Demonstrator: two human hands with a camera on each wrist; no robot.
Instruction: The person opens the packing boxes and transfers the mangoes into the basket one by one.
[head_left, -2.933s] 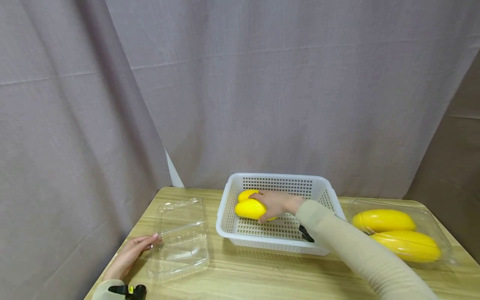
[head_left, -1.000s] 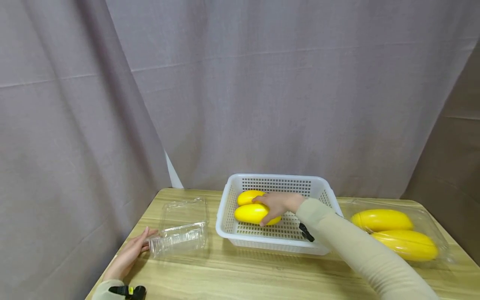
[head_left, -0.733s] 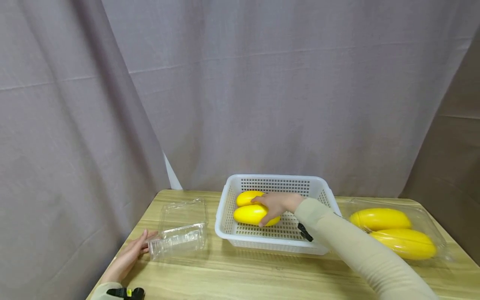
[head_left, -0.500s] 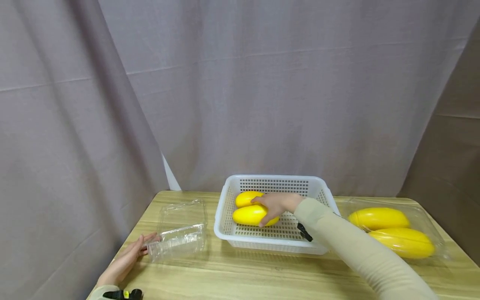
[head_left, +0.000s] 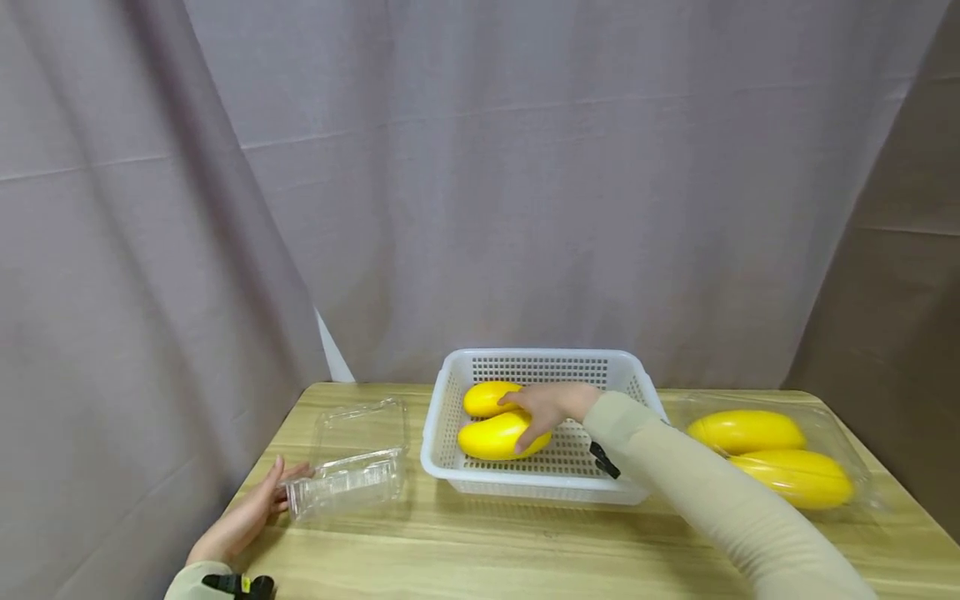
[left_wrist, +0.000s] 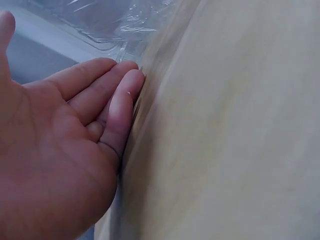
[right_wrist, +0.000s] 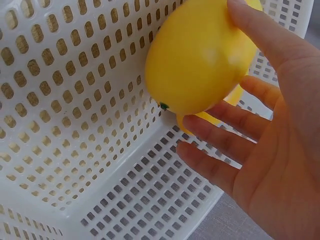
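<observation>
My right hand (head_left: 553, 406) reaches into a white slotted plastic basket (head_left: 532, 482) and holds the front yellow mango (head_left: 486, 440) between thumb and fingers. In the right wrist view that mango (right_wrist: 197, 60) shows a small green stem spot, and the thumb presses its side. Behind it lies a second yellow mango (head_left: 486, 398), partly covered by my fingers. To the left, my left hand (head_left: 243, 512) has its palm turned up and its fingers stretched out, fingertips right at a clear plastic clamshell box (head_left: 348, 483). The same hand (left_wrist: 65, 130) holds nothing in the left wrist view.
At the right of the wooden table (head_left: 450, 550), another clear clamshell (head_left: 851, 446) encloses two more yellow mangoes (head_left: 798, 479). My right forearm passes between it and the basket. A grey curtain (head_left: 525, 192) hangs close behind the table.
Since the earliest frame, the left clamshell's near half has tipped up and away, and my left fingers have straightened. The front mango has just tilted, its right end higher in my right hand.
</observation>
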